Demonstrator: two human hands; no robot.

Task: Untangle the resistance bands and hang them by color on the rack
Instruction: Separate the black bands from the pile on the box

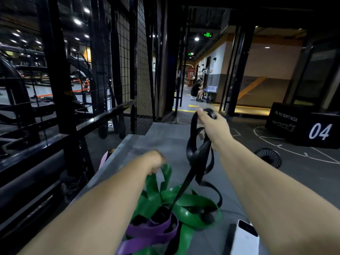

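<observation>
Two hands, well apart: right hand clamps the black band aloft, left hand pinches the green band. Limp, stretchy, light, likely, so take free loops.

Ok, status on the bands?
Right hand grips black band, raised. Left hand grips green band. Black band's lower end runs into the pile with purple band, tangled.

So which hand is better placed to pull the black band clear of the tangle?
Right. The right hand grips the black band, lifted above the table, with one strand taut down into the heap of bands. The left hand is low, holding a green band loop.
</observation>
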